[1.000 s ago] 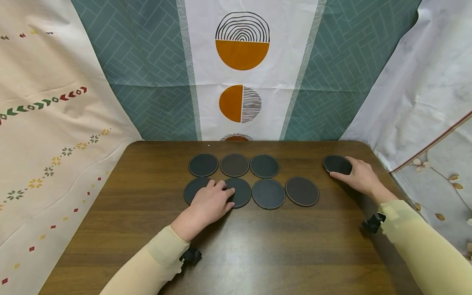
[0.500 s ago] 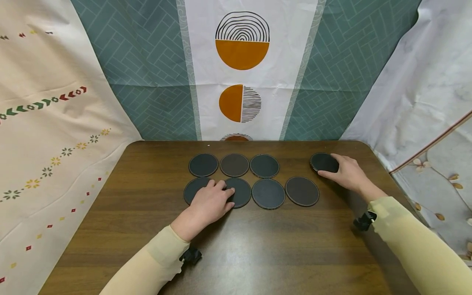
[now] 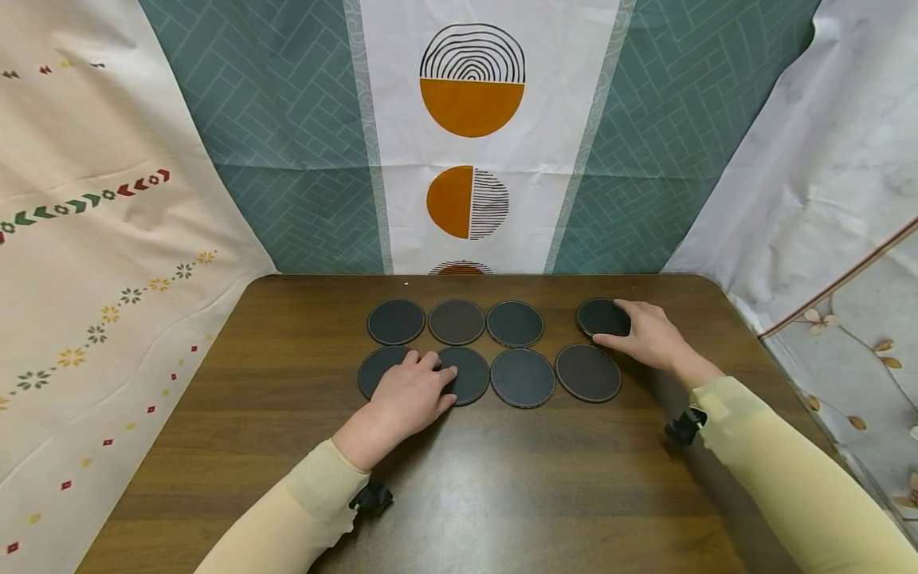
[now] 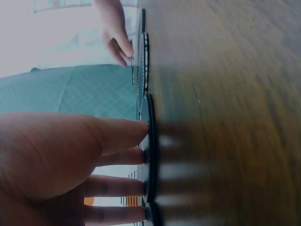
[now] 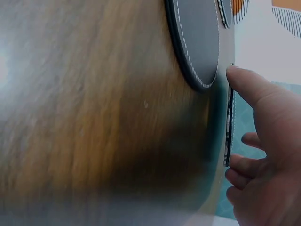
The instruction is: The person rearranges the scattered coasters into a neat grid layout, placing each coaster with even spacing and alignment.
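My right hand (image 3: 649,336) pinches a round black coaster (image 3: 602,317) by its edge, thumb on the near side and fingers on the far side. In the right wrist view this coaster (image 5: 230,127) appears edge-on, raised off the table. A dark brown coaster (image 3: 588,373) lies just in front of it. My left hand (image 3: 403,399) rests with relaxed fingers across two front-row coasters, the leftmost one (image 3: 374,373) and its neighbour (image 3: 468,376). In the left wrist view, straight fingertips touch the top of the stitched coaster (image 4: 151,141).
Behind the front row lie a black coaster (image 3: 396,322), a brown one (image 3: 457,322) and another black one (image 3: 515,324). A greyish coaster (image 3: 523,378) sits mid-front. The wooden table (image 3: 502,494) ends at a patterned cloth (image 3: 301,159); more cloth hangs at both sides.
My right hand has carried its coaster leftward along the back of the table, from the far right to just behind the front brown coaster. The left hand has stayed in place.
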`<state>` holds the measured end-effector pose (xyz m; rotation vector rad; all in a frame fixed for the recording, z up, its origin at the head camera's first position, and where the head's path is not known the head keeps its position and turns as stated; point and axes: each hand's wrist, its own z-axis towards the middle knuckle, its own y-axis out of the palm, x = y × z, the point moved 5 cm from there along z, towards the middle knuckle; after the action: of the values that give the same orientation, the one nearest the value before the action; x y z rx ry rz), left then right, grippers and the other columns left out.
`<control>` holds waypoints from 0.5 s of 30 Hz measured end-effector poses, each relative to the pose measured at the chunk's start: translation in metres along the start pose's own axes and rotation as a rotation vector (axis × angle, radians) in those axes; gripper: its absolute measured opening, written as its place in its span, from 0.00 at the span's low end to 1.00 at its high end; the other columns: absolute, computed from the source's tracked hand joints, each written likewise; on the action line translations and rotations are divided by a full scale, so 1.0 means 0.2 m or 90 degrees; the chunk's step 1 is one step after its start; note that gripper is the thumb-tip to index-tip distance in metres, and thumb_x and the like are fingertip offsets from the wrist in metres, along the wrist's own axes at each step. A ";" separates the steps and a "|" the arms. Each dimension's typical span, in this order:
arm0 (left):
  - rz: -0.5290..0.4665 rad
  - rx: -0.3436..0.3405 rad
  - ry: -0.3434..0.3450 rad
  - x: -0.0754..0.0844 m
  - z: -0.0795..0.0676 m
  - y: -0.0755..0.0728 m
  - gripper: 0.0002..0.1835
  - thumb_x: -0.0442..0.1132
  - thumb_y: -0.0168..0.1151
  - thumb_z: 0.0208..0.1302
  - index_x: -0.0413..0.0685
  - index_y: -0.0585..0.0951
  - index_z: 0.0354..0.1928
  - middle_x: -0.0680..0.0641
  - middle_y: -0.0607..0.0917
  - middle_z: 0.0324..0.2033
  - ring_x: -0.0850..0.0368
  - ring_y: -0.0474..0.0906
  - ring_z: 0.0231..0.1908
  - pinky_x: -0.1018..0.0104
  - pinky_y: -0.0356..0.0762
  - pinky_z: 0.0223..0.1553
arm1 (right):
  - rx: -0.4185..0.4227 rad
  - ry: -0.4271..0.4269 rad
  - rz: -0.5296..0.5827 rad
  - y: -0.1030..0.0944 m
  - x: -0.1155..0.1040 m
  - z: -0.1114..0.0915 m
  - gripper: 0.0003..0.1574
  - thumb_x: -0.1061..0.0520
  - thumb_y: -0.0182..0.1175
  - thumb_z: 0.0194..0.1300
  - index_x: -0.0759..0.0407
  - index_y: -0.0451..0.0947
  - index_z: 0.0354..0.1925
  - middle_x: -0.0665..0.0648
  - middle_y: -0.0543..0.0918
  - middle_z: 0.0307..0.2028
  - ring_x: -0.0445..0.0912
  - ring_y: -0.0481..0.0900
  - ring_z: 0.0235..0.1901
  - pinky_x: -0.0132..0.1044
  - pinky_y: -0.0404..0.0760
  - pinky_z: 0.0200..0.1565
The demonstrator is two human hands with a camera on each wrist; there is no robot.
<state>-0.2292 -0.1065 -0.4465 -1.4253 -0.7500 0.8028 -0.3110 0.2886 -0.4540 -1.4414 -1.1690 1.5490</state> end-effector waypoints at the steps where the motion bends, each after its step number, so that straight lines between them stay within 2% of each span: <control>1: 0.000 0.001 0.000 0.00 0.00 0.00 0.26 0.58 0.64 0.68 0.58 0.82 0.64 0.44 0.79 0.56 0.43 0.74 0.52 0.55 0.82 0.37 | -0.001 -0.002 -0.001 0.00 -0.01 0.00 0.64 0.26 0.64 0.61 0.68 0.57 0.75 0.77 0.61 0.70 0.76 0.52 0.69 0.73 0.59 0.62; 15: -0.005 -0.003 0.000 0.00 0.00 0.00 0.26 0.57 0.64 0.69 0.57 0.81 0.64 0.44 0.79 0.56 0.43 0.74 0.52 0.55 0.82 0.38 | -0.004 -0.021 -0.006 0.05 -0.13 0.07 0.61 0.27 0.65 0.60 0.66 0.61 0.74 0.75 0.65 0.69 0.73 0.55 0.69 0.70 0.61 0.63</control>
<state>-0.2288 -0.1065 -0.4462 -1.4257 -0.7566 0.7956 -0.3213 0.2589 -0.4548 -1.4167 -1.2000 1.5697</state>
